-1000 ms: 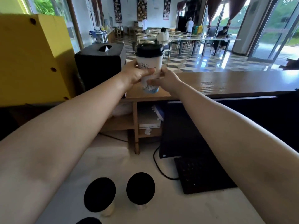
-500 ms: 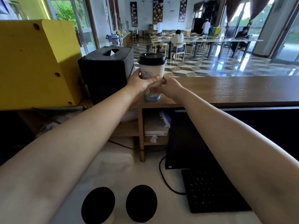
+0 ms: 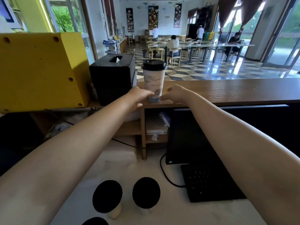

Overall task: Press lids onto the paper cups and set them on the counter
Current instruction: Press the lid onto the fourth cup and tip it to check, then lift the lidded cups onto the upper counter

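A white paper cup (image 3: pixel 153 80) with a black lid (image 3: pixel 153 64) stands upright on the wooden counter (image 3: pixel 227 91), near its left end. My left hand (image 3: pixel 139 97) is low at the cup's left side with its fingertips at the base, fingers loosely spread. My right hand (image 3: pixel 174 93) is at the cup's right side, fingertips near the base, fingers relaxed. Neither hand wraps the cup. On the white worktop close to me stand two more lidded cups (image 3: pixel 107 194) (image 3: pixel 146 192), and a third black lid (image 3: pixel 95 221) shows at the bottom edge.
A black tissue box (image 3: pixel 113 78) sits just left of the cup, and a yellow box (image 3: pixel 39 70) beyond it. Below the counter are a shelf with papers (image 3: pixel 155 125), a black monitor back (image 3: pixel 186 135), a keyboard (image 3: pixel 209 181) and a cable (image 3: pixel 164 169).
The cup came down onto the counter. Both hands slid down from gripping its middle to its base and loosened their hold.
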The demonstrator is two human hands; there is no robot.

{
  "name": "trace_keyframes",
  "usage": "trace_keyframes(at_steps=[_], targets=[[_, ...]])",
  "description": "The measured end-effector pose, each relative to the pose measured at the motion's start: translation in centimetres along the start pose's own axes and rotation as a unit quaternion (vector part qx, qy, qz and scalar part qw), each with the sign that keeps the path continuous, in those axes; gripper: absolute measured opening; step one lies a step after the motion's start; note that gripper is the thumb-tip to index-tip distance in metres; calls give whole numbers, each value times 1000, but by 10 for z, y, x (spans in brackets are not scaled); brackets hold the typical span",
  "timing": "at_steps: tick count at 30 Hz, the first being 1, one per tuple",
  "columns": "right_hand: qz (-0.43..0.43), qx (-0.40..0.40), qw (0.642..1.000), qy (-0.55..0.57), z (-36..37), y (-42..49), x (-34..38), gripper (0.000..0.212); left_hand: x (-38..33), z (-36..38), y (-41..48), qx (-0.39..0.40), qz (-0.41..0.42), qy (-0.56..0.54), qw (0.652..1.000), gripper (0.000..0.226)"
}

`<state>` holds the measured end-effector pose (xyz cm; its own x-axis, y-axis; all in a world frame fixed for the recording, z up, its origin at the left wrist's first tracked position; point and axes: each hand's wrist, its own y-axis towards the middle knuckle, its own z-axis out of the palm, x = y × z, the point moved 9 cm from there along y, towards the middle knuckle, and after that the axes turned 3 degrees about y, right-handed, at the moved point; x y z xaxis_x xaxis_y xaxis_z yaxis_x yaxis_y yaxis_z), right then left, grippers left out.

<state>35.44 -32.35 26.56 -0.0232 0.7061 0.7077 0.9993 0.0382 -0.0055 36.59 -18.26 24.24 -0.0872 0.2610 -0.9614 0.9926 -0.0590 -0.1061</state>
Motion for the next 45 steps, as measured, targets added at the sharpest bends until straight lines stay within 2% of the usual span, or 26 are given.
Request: trace_keyframes(at_steps=[4,7,11,14,18,20,22,27,31,33,36,39,45], targets=[[-11,-13,1000,-16,1,-35,12,63,15,-14,-36,70,-13,45,996,44],[-12,24,999,-39,16,-67,17,59,36,-32,-68,112,-6,122,986,58],[-20,52,995,-86,41,-104,18,72,73,-54,-108,182,-10,202,962,57],[-24,63,991,-120,60,-131,14,77,99,-71,-134,200,2,250,947,57],[9,101,992,-79,101,-172,-15,77,155,-96,-158,206,-26,210,955,53],[56,120,991,-35,131,-191,-49,83,192,-111,-163,190,-32,171,966,51],[97,125,987,7,162,-208,-81,90,233,-123,-165,181,-46,131,974,57],[153,92,980,82,219,-228,-137,97,315,-115,-171,230,-91,93,964,78],[153,70,973,161,246,-223,-155,95,334,-91,-166,261,-78,59,960,89],[148,59,966,203,256,-219,-158,93,339,-76,-164,299,-63,63,950,91],[152,22,956,252,265,-212,-167,92,353,-65,-155,311,-76,77,944,92],[153,-2,945,288,274,-208,-173,90,361,-57,-150,323,-82,76,940,109],[136,-46,941,306,277,-202,-170,84,358,-48,-147,307,-66,31,949,99]])
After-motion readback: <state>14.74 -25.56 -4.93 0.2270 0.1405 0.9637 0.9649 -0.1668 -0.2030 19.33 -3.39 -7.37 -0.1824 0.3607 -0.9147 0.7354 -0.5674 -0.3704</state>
